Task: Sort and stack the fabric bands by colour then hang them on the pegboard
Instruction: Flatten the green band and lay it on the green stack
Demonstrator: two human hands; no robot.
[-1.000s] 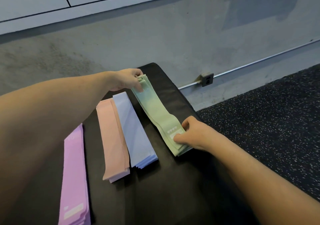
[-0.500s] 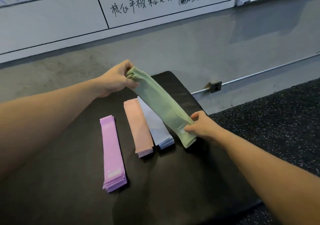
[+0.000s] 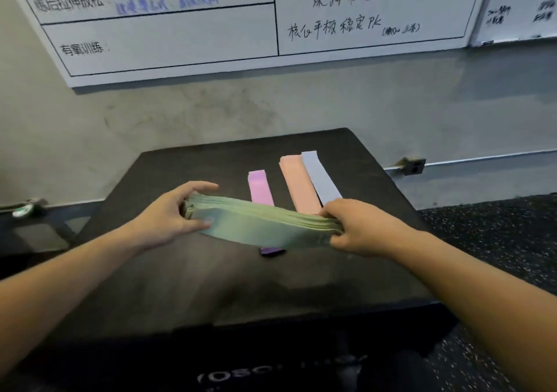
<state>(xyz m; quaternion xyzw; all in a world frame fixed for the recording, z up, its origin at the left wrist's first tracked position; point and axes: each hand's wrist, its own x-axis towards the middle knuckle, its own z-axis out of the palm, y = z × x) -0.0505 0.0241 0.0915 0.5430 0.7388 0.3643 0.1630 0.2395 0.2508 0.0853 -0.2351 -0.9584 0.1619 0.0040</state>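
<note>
A stack of green fabric bands is held level above the black box top, lying left to right. My left hand grips its left end with the thumb on top. My right hand grips its right end. Behind it three other stacks lie on the box: purple bands, pink bands and pale blue bands. The green stack hides the near parts of all three. No pegboard is in view.
A whiteboard with handwriting hangs on the grey wall behind the box. A metal conduit with a socket box runs along the wall at the right. Speckled black rubber floor lies to the right.
Both hands lifted the green stack off the box, turned it from lengthwise to crosswise and brought it nearer to me. The view tilted up, showing more of the whiteboard.
</note>
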